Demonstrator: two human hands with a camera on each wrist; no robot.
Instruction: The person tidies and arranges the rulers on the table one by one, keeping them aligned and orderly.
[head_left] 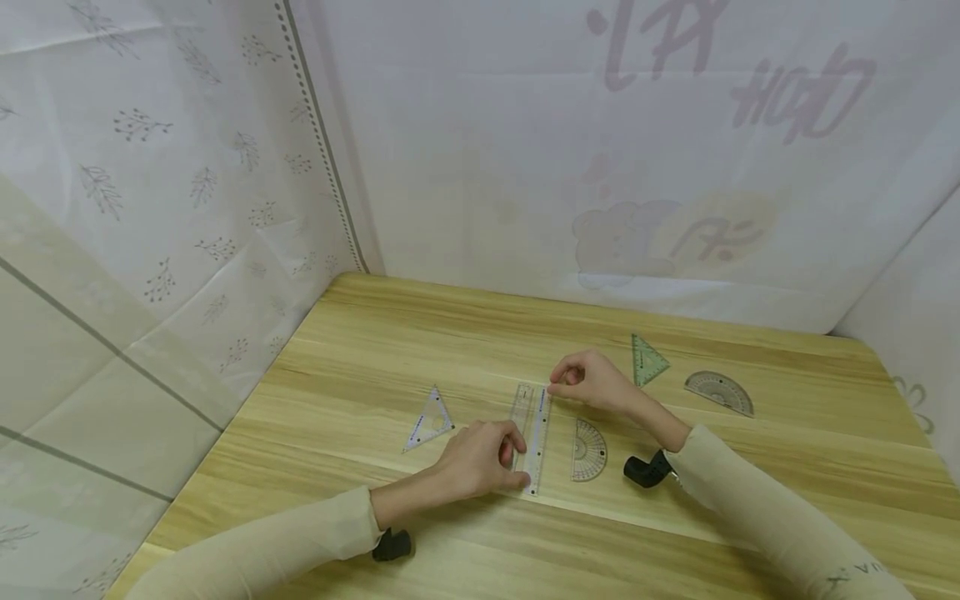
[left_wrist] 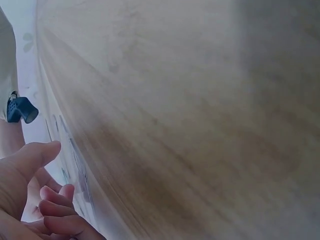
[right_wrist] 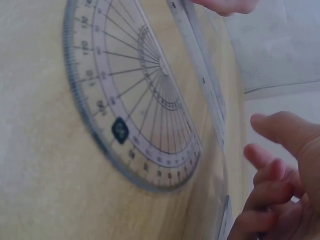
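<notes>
Two clear rulers lie side by side on the wooden table in the head view. My left hand (head_left: 478, 457) is over the lower part of the left ruler (head_left: 522, 398), its thumb tip at the lower end of the right ruler (head_left: 540, 429). At that ruler's upper end is my right hand (head_left: 596, 382), thumb and forefinger close to its edge. Both wrist views show thumb and fingers apart, the fingers loosely bent with nothing gripped between them; contact with the rulers is hard to tell. Just right of the rulers lies a clear protractor (right_wrist: 112, 82), large in the right wrist view.
A clear set square (head_left: 431, 422) lies left of the rulers. Beyond my right hand are a green set square (head_left: 647, 362) and another protractor (head_left: 720, 392). Printed cloth (head_left: 480, 167) hangs around the table (head_left: 390, 333). Black devices (head_left: 647, 469) hang at both wrists.
</notes>
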